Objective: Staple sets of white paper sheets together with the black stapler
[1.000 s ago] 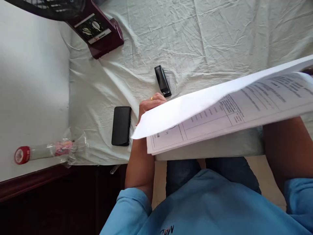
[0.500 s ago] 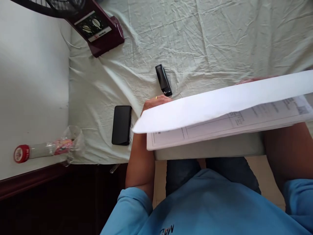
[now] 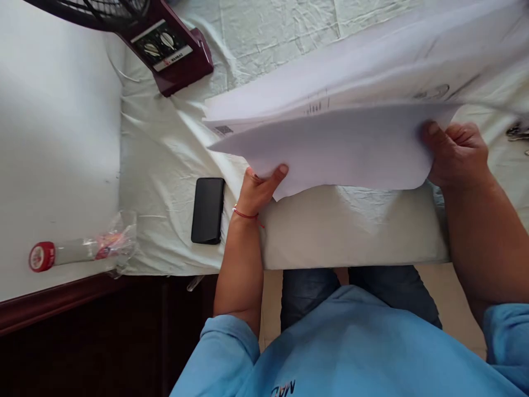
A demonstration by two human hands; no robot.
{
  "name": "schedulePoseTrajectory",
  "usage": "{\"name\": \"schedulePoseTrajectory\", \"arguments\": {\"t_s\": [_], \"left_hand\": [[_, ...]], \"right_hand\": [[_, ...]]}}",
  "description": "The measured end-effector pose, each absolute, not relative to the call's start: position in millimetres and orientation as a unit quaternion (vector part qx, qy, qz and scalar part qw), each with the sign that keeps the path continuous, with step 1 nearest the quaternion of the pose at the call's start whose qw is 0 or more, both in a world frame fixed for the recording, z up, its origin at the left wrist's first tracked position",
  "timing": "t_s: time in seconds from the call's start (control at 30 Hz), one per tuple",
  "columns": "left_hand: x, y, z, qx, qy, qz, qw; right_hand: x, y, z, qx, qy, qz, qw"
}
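Several large printed paper sheets (image 3: 351,143) are held up over the table, their far ends fanned apart and tilted away from me. My left hand (image 3: 262,187) grips their near left corner, thumb on top and the other fingers mostly hidden beneath. At the near right edge, my right hand (image 3: 457,151) pinches the sheets, with its thumb pressed on the paper. Small print and a dark square code show on the lower layers. Left of my left hand lies a black phone (image 3: 208,210), apart from it.
A maroon fan base (image 3: 182,58) with knobs stands at the back left. Near the wall lies a clear tube with a red cap (image 3: 42,256) in plastic wrap. A pale cloth (image 3: 165,132) covers the table. Small dark metal items (image 3: 517,132) lie at the right edge.
The sheets have swung up and away from me, their far ends now spread apart. Both hands now show at the near edge. The black stapler on the cloth is now hidden behind the paper.
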State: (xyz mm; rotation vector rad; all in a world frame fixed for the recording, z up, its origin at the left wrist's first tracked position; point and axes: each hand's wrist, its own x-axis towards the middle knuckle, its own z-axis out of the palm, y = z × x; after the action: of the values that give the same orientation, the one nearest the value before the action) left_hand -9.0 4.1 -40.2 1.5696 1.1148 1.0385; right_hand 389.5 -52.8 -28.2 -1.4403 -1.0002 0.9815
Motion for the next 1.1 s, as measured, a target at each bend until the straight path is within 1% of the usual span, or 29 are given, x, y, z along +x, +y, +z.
{"name": "schedulePoseTrajectory", "arguments": {"t_s": [0.13,0.27,0.47,0.6,0.7,0.8,0.87,1.0,1.1], "left_hand": [[-5.3,0.6,-33.0,0.646,0.435,0.404,0.480],[-9.8,0.5,-35.5,0.652,0.437,0.376,0.493],[-5.3,-6.2,-27.9,0.650,0.427,0.356,0.518],[-1.3,-2.9,-28.2,0.610,0.439,0.406,0.520],[-1.0,4.3,-31.3,0.577,0.411,0.454,0.541],[-2.9,9.8,-33.5,0.556,0.418,0.453,0.558],[-3.5,10.9,-34.1,0.547,0.424,0.448,0.566],[-0.2,8.5,-36.0,0.520,0.425,0.464,0.577],[4.0,5.1,-38.8,0.504,0.436,0.452,0.593]], "right_hand": [[378.6,-53.2,-18.3,-0.550,-0.419,0.421,0.587],[374.7,-51.0,-14.1,-0.512,-0.435,0.439,0.597],[372.6,-54.6,-13.1,-0.559,-0.421,0.381,0.604],[377.0,-58.2,-10.5,-0.574,-0.411,0.400,0.585],[383.0,-60.6,-11.8,-0.606,-0.393,0.429,0.543],[385.7,-61.8,-13.8,-0.621,-0.393,0.456,0.502],[384.1,-61.4,-14.2,-0.621,-0.394,0.463,0.494],[374.7,-58.5,-13.8,-0.614,-0.385,0.436,0.533],[368.5,-57.3,-15.0,-0.611,-0.369,0.420,0.561]]}}
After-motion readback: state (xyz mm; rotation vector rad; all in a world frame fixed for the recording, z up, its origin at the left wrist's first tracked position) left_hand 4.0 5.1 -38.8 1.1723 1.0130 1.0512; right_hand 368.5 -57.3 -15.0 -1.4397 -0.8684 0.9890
